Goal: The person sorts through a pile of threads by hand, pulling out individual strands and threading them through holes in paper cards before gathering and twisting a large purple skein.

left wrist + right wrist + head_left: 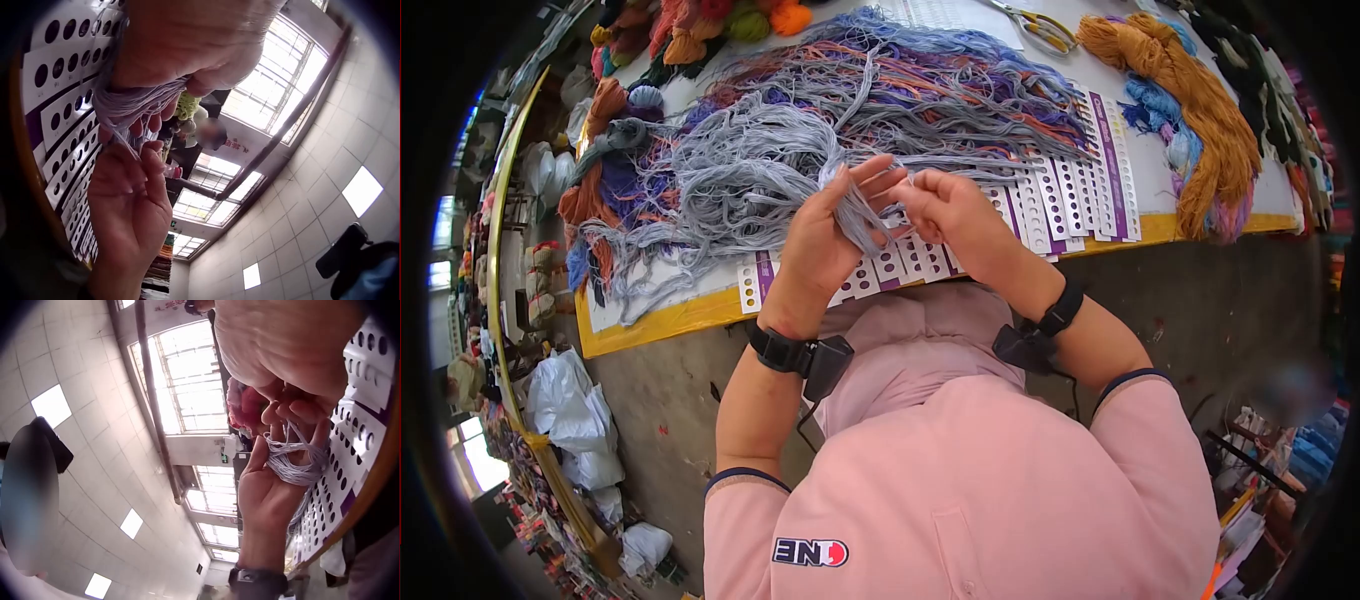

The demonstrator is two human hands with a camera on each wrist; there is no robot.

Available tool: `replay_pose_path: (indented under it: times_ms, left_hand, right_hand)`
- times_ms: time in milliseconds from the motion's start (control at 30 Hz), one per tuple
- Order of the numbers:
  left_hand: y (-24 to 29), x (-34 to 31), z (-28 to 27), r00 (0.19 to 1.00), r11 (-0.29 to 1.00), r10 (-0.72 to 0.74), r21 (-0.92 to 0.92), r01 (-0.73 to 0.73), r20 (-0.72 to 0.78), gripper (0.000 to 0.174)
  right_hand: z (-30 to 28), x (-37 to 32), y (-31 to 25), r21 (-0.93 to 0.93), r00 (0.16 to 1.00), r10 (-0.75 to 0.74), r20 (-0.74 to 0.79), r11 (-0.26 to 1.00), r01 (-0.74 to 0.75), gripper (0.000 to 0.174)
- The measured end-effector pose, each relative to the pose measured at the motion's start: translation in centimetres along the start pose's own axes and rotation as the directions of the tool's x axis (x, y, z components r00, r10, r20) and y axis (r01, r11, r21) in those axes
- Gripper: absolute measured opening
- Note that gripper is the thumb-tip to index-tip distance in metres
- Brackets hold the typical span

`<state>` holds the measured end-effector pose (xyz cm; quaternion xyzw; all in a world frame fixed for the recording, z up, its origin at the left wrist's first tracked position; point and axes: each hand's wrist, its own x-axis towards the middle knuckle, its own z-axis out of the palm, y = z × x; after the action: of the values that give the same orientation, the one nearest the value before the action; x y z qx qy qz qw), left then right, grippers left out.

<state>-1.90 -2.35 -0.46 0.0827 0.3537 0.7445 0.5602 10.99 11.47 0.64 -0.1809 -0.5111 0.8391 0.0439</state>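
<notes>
A hank of grey-blue thread (855, 215) runs across the palm and extended fingers of my left hand (810, 240), which is turned upward over the table's front edge. Close beside it, the thumb and fingertips of my right hand (965, 220) pinch thin strands at the left fingers. The right wrist view has the strands (294, 464) looped across the left fingers, below the right fingertips. Behind the hands, a large tangled heap of the same thread (745, 165) lies over purple and orange thread (960, 85).
White and purple cards with punched holes (1055, 200) line the table's yellow front edge (660, 325). Brown-orange hanks (1220, 110) lie at the right, scissors (1040, 30) at the back. Colourful yarn bundles (690, 30) sit back left. White bags (570, 410) stand beyond the table's left side.
</notes>
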Motion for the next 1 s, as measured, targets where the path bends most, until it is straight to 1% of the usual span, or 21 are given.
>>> replay_pose_path:
  times_ms: [33,67,133,267,367,467,567,667,767,867,967,1000]
  left_hand:
    - [-0.1,0.1,-0.1,0.999,1.000,-0.002,0.000,0.002,0.040,0.052]
    - [-0.2,0.2,0.0,0.997,1.000,-0.006,0.002,0.005,0.081,0.053]
    - [-0.3,0.0,0.5,0.998,1.000,-0.011,-0.007,0.012,0.058,0.053]
    - [-0.1,-0.4,0.5,0.999,1.000,0.002,-0.015,-0.002,0.037,0.053]
    - [-0.4,-0.2,0.8,0.997,0.998,-0.031,-0.055,0.035,0.064,0.051]
    - [-0.4,-0.4,1.5,1.000,0.999,-0.018,-0.041,0.018,-0.007,0.050]
    - [0.1,-0.9,2.0,0.999,0.999,0.012,-0.044,-0.015,-0.048,0.050]
    - [0.1,-0.9,1.4,0.998,0.999,0.013,-0.031,-0.015,-0.056,0.047]
    - [0.1,-0.9,1.0,0.997,0.994,0.071,0.089,-0.070,-0.009,0.045]
    - [-0.1,-1.3,1.9,0.989,0.981,0.125,0.158,-0.111,-0.078,0.049]
    - [-0.2,-1.1,2.1,0.987,0.983,0.114,0.155,-0.096,-0.113,0.050]
    - [-0.1,-1.1,2.1,0.985,0.981,0.119,0.168,-0.097,-0.127,0.048]
  right_hand:
    - [0.9,-0.2,-0.4,-0.143,1.000,-0.006,-0.027,0.990,0.002,0.013]
    - [1.1,0.6,0.7,-0.098,0.999,-0.044,0.014,0.994,0.045,0.013]
    - [0.6,0.9,1.6,-0.097,0.999,-0.038,0.009,0.995,0.039,0.012]
    - [0.8,0.7,1.3,-0.057,0.998,-0.053,0.029,0.997,0.055,0.015]
    - [1.4,0.7,1.2,-0.124,0.998,-0.050,0.045,0.991,0.055,0.014]
    - [1.4,0.7,1.2,-0.125,0.999,-0.049,-0.019,0.991,0.046,0.013]
    - [1.4,-0.2,0.2,0.005,0.998,-0.059,-0.013,0.998,0.059,0.012]
    - [1.6,-0.6,-0.2,-0.019,0.996,-0.092,-0.003,0.996,0.092,0.011]
    - [1.0,-0.7,-0.1,0.021,0.998,-0.063,-0.004,0.998,0.063,0.010]
    - [0.4,-0.5,0.6,-0.017,0.997,-0.041,-0.062,0.999,0.040,0.009]
    - [-0.1,-0.5,0.9,0.023,0.996,-0.055,-0.064,0.998,0.056,0.009]
    - [-0.1,-0.5,0.8,0.038,0.997,-0.048,-0.060,0.998,0.050,0.009]
